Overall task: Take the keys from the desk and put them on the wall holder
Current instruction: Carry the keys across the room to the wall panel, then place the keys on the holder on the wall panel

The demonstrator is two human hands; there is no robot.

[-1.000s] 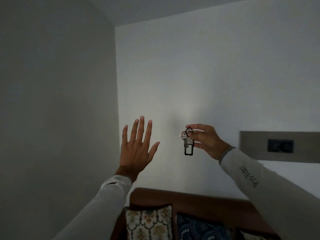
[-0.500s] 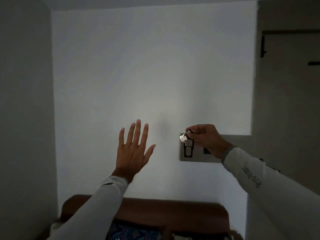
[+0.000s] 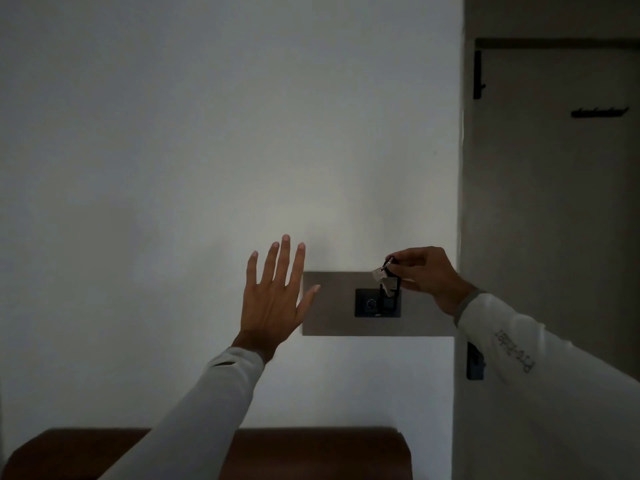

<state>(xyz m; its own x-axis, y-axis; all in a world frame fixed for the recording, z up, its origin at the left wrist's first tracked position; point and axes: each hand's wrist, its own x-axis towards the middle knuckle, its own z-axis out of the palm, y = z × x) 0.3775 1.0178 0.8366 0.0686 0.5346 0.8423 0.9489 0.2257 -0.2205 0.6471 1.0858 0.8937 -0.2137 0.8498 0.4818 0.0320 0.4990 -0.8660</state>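
My right hand (image 3: 427,275) pinches a small bunch of keys (image 3: 385,279) by its ring; silver keys and a black fob dangle below my fingers, in front of a grey switch plate (image 3: 332,306). My left hand (image 3: 273,296) is raised with fingers spread and holds nothing, its thumb overlapping the plate's left edge. A dark rack with several hooks (image 3: 599,111) hangs on the shadowed wall at the far upper right, well away from both hands.
A white wall (image 3: 207,150) fills most of the view. A brown headboard (image 3: 311,452) runs along the bottom. A dark doorway or recess (image 3: 554,202) opens on the right, with a black bracket (image 3: 478,74) and a dark box (image 3: 475,362) on its edge.
The view has swung to the right, so the switch plate and the dark recess with the hook rack have come into sight. Both hands keep their pose; the keys stay pinched.
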